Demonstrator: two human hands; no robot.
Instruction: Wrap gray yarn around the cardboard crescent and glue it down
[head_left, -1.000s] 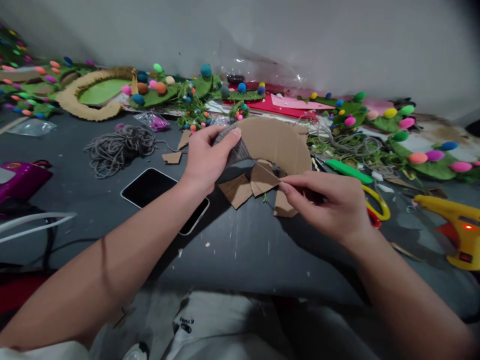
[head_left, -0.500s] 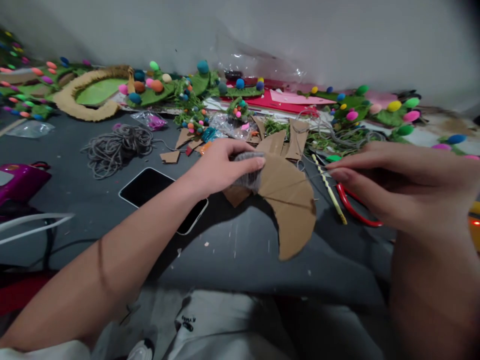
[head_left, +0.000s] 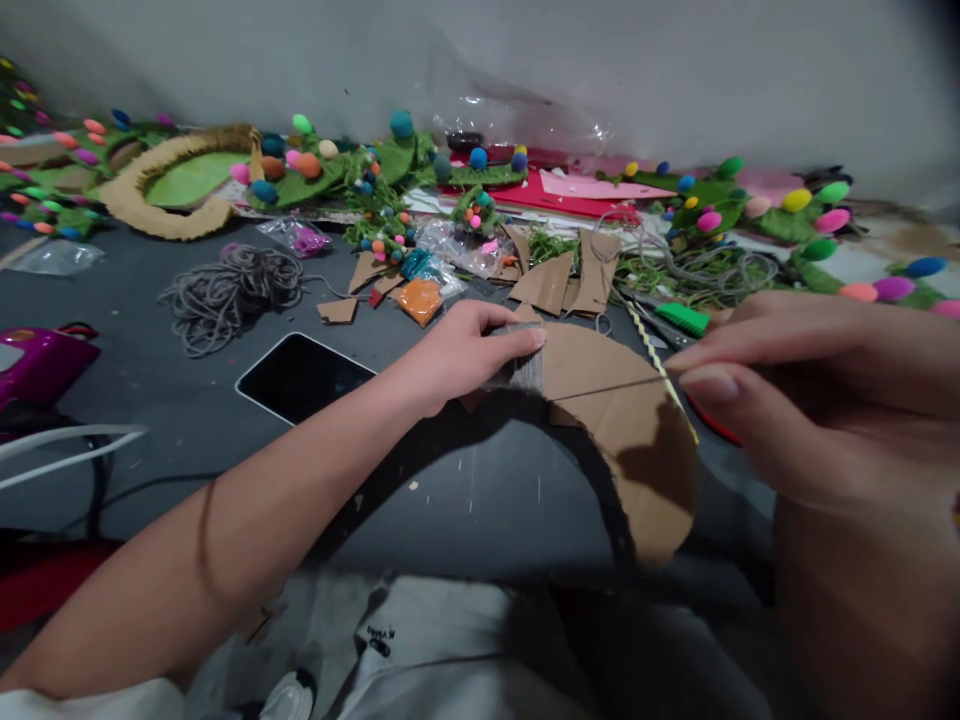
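From here I see my left hand (head_left: pixel 469 350) pinching the curved cardboard (head_left: pixel 592 365) by its gray wrapped part (head_left: pixel 527 368) above the dark surface (head_left: pixel 480 490), while my right hand (head_left: pixel 810 400) pinches thin string (head_left: pixel 611 387) between its fingers, pulled straight across the cardboard.

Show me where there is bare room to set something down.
Mostly bare: the front tabletop, between the left forearm and cardboard crescent, bar small scraps; and left, between the purple tool, grey yarn and phone. Crowded: the back, with green decorations.
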